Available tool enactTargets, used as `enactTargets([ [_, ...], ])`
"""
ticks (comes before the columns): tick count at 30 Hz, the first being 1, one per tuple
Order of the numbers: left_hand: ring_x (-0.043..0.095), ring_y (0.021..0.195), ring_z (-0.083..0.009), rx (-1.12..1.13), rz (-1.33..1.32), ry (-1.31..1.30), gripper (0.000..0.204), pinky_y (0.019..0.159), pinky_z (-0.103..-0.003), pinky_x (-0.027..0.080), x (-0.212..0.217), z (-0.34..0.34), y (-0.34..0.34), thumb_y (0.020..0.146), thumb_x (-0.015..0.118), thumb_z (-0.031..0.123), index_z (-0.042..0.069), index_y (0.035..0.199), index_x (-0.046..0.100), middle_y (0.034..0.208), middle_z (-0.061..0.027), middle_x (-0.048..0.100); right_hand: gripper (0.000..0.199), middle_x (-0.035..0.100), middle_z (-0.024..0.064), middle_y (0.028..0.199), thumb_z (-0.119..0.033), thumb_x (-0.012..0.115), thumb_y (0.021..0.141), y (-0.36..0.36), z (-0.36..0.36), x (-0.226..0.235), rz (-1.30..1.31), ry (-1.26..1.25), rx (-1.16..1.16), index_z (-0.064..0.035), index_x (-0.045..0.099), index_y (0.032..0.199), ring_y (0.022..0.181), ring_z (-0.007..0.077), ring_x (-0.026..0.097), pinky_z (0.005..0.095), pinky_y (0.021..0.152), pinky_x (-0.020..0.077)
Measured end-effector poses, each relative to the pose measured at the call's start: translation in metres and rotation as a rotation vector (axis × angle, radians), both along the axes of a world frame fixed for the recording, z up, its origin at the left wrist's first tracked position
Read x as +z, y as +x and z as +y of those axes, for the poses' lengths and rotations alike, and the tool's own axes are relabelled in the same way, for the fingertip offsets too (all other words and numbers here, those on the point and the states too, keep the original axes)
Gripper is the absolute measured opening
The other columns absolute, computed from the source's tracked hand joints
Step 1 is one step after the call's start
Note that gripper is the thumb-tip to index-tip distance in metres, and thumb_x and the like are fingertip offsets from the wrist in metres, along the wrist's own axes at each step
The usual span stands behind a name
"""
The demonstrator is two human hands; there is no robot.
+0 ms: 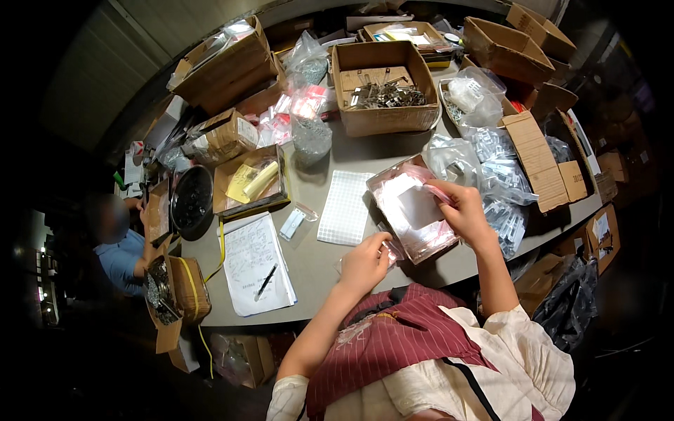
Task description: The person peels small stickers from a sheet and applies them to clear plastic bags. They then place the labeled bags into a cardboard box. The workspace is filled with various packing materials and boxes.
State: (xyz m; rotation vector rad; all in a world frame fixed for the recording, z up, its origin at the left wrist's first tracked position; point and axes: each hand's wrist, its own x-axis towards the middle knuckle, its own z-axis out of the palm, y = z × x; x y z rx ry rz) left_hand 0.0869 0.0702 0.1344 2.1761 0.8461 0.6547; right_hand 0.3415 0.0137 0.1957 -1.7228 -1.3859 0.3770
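Observation:
My right hand pinches the far edge of a clear plastic bag with pink edging and a white label, which lies on the grey table. Close to my body, my left hand grips a small clear plastic packet at that bag's near corner. A white sheet of small squares lies just left of the bag.
An open cardboard box of metal parts stands at the back. Clear bags of small parts pile up on the right. A handwritten sheet with a pen, a dark round bowl and more boxes lie left. Another person sits far left.

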Motion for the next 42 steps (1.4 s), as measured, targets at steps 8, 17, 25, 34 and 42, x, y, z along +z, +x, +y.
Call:
enactTargets([
  [8, 0.072, 0.082, -0.0399, -0.282, 0.403, 0.166, 0.037, 0.068, -0.055, 0.057, -0.046, 0.037, 0.016, 0.091, 0.059, 0.016, 0.020, 0.127, 0.065, 0.092, -0.0147, 0.072, 0.046, 0.077, 0.0098, 0.090, 0.005, 0.059, 0.080, -0.003, -0.015, -0.057, 0.282, -0.056, -0.083, -0.0020, 0.076, 0.123, 0.078, 0.0125, 0.068, 0.0291, 0.073, 0.0559],
  [17, 0.072, 0.081, -0.0382, -0.271, 0.420, 0.222, 0.014, 0.068, -0.051, 0.057, -0.031, 0.032, 0.007, 0.093, 0.062, 0.013, 0.006, 0.106, 0.061, 0.091, -0.0142, 0.072, 0.041, 0.078, 0.0180, 0.105, 0.005, 0.063, 0.085, -0.041, -0.015, -0.078, 0.116, 0.201, -0.108, 0.0002, 0.074, 0.125, 0.089, 0.0225, 0.076, 0.0329, 0.078, 0.0579],
  [25, 0.071, 0.082, -0.0384, -0.183, 0.256, 0.117, 0.012, 0.070, -0.049, 0.057, -0.015, 0.024, -0.018, 0.095, 0.066, 0.015, 0.007, 0.103, 0.062, 0.092, -0.0145, 0.073, 0.044, 0.076, 0.0207, 0.103, 0.003, 0.066, 0.080, -0.064, -0.028, -0.058, -0.073, 0.020, 0.224, -0.0052, 0.074, 0.123, 0.088, 0.0357, 0.076, 0.0380, 0.076, 0.0596],
  [34, 0.072, 0.082, -0.0378, -0.214, 0.286, 0.136, 0.010, 0.069, -0.049, 0.056, 0.007, 0.020, -0.012, 0.093, 0.066, 0.013, 0.008, 0.101, 0.062, 0.089, -0.0139, 0.072, 0.021, 0.074, 0.0230, 0.089, -0.013, 0.068, 0.088, -0.030, 0.021, -0.044, 0.205, -0.380, 0.388, -0.0010, 0.078, 0.103, 0.078, 0.0349, 0.071, 0.0435, 0.077, 0.0565],
  [42, 0.071, 0.079, -0.0381, -0.249, 0.294, 0.175, 0.010, 0.068, -0.049, 0.056, 0.000, 0.026, -0.018, 0.093, 0.066, 0.013, 0.008, 0.101, 0.063, 0.085, -0.0148, 0.071, 0.025, 0.075, 0.0172, 0.088, -0.009, 0.061, 0.089, -0.054, 0.033, -0.073, 0.381, -0.295, 0.347, -0.0004, 0.077, 0.106, 0.079, 0.0249, 0.069, 0.0405, 0.078, 0.0560],
])
